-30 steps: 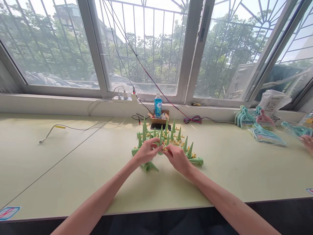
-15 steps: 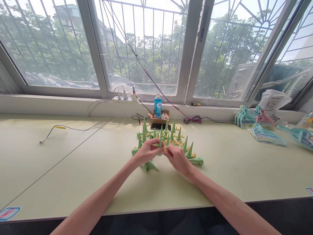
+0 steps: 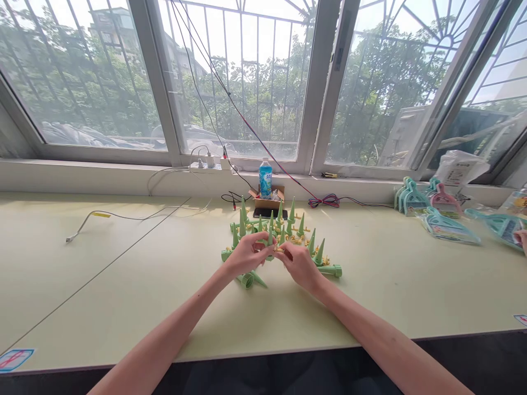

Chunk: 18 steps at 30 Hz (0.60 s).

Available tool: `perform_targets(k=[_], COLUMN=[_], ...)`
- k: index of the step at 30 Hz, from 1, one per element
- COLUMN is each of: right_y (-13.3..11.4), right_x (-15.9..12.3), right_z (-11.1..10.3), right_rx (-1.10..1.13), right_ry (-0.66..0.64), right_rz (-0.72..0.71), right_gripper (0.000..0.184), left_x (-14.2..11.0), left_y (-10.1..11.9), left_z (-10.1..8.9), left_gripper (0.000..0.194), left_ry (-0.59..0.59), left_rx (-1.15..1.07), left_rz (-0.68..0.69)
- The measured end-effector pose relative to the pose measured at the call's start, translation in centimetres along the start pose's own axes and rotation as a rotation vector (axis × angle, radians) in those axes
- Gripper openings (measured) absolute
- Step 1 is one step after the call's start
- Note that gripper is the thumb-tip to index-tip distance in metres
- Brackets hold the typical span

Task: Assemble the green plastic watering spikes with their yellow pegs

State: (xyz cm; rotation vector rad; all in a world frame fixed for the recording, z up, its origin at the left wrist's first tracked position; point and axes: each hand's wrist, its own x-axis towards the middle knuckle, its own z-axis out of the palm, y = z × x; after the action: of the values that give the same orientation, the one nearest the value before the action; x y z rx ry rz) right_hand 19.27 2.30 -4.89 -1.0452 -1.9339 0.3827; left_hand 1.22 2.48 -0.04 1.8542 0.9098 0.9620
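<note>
My left hand (image 3: 249, 253) is closed around a green plant watering spike (image 3: 270, 236), its pointed end up. The fingers of my right hand (image 3: 302, 266) pinch a small yellow valve (image 3: 278, 249) at the spike's side, close to my left fingertips. Whether the valve sits in the spike is hidden by the fingers. Around both hands are several more green spikes, some upright like the one at the right (image 3: 320, 253), with small yellow valves among them. One green spike (image 3: 258, 280) lies on its side below my left hand, beside an open tube end (image 3: 247, 281).
Behind the spikes stand a blue bottle (image 3: 265, 178) in a small cardboard box (image 3: 269, 203) and a dark phone (image 3: 267, 213). A white cable (image 3: 135, 218) lies left. Dustpan sets (image 3: 450, 227) lie right, where another person's hand (image 3: 521, 238) touches one.
My hands stay almost in place, with the yellow valve now showing more between my fingers. Another person's hand has come in at the right edge.
</note>
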Motion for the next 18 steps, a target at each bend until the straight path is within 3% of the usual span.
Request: perform_targets(k=[8,11,18], right_y=[0.61,0.41,-0.1], right_x=[0.25,0.21,0.04], right_z=[-0.15,-0.25,-0.32], right_rx=[-0.049,-0.083,-0.126], right_ry=[0.115,0.098,0.006], right_rz=[0.022,0.014,0.009], right_gripper=[0.029,0.029,0.033], left_x=[0.25,0.35,0.3], left_y=[-0.33,-0.31,-1.06], left_z=[-0.21,-0.25,-0.25], left_gripper=[0.023,0.023,0.024], left_ry=[0.238,0.324,0.32], left_rx=[0.275,0.401,0.648], left_rz=[0.149,0.174,0.183])
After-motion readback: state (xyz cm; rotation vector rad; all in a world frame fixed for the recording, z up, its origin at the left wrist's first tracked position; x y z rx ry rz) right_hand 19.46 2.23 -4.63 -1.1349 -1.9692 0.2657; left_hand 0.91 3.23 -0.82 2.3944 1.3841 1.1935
